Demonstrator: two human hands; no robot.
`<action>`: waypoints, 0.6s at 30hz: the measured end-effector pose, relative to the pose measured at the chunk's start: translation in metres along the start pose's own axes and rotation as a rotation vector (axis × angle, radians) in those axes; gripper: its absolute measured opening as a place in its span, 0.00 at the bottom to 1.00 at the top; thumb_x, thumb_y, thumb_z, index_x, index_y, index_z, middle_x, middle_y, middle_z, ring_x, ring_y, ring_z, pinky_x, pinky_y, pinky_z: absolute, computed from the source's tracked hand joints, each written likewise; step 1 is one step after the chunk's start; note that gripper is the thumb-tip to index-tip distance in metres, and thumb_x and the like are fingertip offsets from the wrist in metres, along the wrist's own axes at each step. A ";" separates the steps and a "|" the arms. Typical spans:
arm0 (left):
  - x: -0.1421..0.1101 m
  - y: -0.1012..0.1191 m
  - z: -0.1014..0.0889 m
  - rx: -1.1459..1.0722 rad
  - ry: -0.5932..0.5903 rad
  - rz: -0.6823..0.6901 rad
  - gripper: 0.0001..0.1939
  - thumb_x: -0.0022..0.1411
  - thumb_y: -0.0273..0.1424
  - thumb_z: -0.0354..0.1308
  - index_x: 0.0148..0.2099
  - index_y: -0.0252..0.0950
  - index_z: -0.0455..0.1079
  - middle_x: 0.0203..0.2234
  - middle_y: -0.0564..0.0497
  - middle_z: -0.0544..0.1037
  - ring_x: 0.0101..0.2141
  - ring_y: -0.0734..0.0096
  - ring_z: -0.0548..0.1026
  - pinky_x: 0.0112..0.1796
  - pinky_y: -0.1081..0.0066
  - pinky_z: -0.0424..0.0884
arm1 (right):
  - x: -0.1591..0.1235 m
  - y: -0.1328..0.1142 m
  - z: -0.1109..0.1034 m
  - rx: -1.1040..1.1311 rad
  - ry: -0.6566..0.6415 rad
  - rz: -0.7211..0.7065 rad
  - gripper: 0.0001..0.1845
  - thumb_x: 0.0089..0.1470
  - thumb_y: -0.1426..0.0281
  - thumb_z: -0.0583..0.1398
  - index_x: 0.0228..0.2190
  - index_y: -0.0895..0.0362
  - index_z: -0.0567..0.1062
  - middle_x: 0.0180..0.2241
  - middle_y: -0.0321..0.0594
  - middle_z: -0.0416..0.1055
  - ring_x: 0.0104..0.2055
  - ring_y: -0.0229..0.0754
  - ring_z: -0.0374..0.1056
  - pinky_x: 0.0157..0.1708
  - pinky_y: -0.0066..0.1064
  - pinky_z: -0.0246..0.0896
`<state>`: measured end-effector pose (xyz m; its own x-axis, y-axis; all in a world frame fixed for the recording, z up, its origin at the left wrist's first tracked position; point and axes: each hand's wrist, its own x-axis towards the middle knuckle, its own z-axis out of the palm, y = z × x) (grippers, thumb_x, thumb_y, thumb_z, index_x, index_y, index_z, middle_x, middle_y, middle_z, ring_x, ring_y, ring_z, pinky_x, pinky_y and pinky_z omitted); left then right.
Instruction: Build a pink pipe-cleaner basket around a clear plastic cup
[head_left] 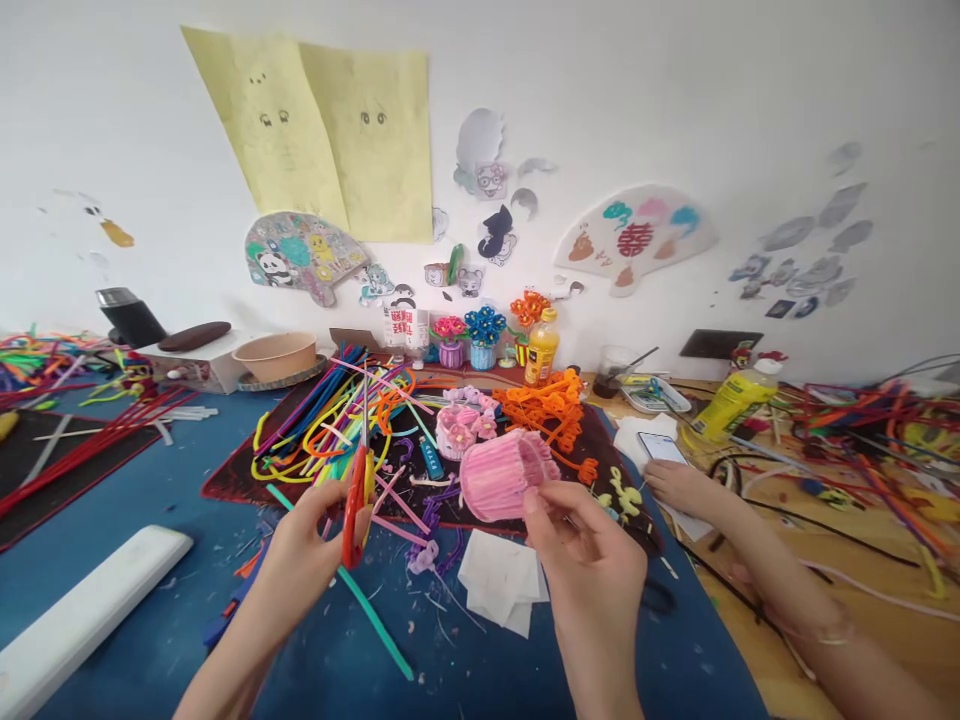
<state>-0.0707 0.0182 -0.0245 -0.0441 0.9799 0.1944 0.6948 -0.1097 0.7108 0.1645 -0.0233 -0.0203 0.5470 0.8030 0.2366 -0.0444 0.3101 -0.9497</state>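
My left hand (309, 545) is closed around the handles of a pair of scissors (355, 515), red and yellow, whose blades point upward. Between the thumb and fingers of my right hand (589, 555) is a pink fuzzy pot (491, 478), tilted on its side with its mouth to the right. Behind it stands a smaller pink pot (454, 432) with pink flowers. A bundle of coloured pipe cleaners (319, 405) lies beyond the scissors. Purple curled pieces (431, 530) and folded white tissue (504, 580) rest between my hands, and a teal pipe cleaner (379, 625) lies nearer me.
Orange curled pipe cleaners (551, 412) lie on the dark mat, with flower pots (484, 350) and an orange drink bottle (541, 350) behind. At right, another person's hand (679, 485) touches a phone (660, 447). A long white case (94, 610) lies at left.
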 end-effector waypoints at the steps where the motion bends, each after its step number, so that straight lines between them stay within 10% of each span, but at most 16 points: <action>1: 0.001 0.004 0.001 -0.063 0.002 0.003 0.18 0.53 0.48 0.58 0.35 0.37 0.73 0.32 0.48 0.81 0.34 0.60 0.77 0.37 0.65 0.74 | -0.001 -0.001 0.000 -0.014 -0.007 -0.038 0.05 0.46 0.68 0.68 0.24 0.57 0.78 0.24 0.36 0.71 0.23 0.37 0.65 0.22 0.25 0.68; 9: -0.023 0.027 0.016 -0.433 0.020 0.066 0.11 0.52 0.35 0.63 0.38 0.41 0.67 0.29 0.54 0.75 0.22 0.76 0.71 0.25 0.75 0.71 | -0.005 -0.012 -0.002 -0.106 0.072 -0.237 0.02 0.47 0.72 0.68 0.25 0.56 0.79 0.24 0.35 0.72 0.23 0.34 0.65 0.21 0.21 0.67; 11: -0.038 0.029 0.020 -0.480 0.036 0.077 0.23 0.44 0.29 0.67 0.44 0.44 0.66 0.34 0.54 0.77 0.22 0.76 0.71 0.22 0.76 0.70 | -0.005 -0.016 -0.002 -0.116 0.097 -0.214 0.03 0.47 0.71 0.68 0.25 0.56 0.79 0.25 0.35 0.72 0.23 0.35 0.65 0.21 0.22 0.67; 15: -0.064 0.023 0.028 -0.218 0.123 0.141 0.40 0.41 0.28 0.68 0.58 0.50 0.62 0.44 0.50 0.78 0.39 0.59 0.80 0.28 0.72 0.77 | -0.002 -0.022 -0.005 -0.127 0.133 -0.149 0.05 0.48 0.67 0.68 0.26 0.56 0.80 0.26 0.38 0.73 0.23 0.36 0.67 0.19 0.23 0.67; 18: -0.073 0.015 0.030 -0.003 0.100 0.323 0.33 0.50 0.34 0.68 0.58 0.51 0.63 0.30 0.57 0.79 0.28 0.69 0.80 0.28 0.76 0.75 | -0.001 -0.023 -0.007 -0.135 0.160 -0.130 0.07 0.47 0.66 0.69 0.27 0.57 0.80 0.25 0.37 0.73 0.22 0.36 0.67 0.19 0.23 0.66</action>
<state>-0.0349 -0.0498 -0.0483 0.1072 0.8733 0.4753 0.6822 -0.4123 0.6039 0.1707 -0.0342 -0.0005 0.6664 0.6667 0.3338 0.1413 0.3266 -0.9345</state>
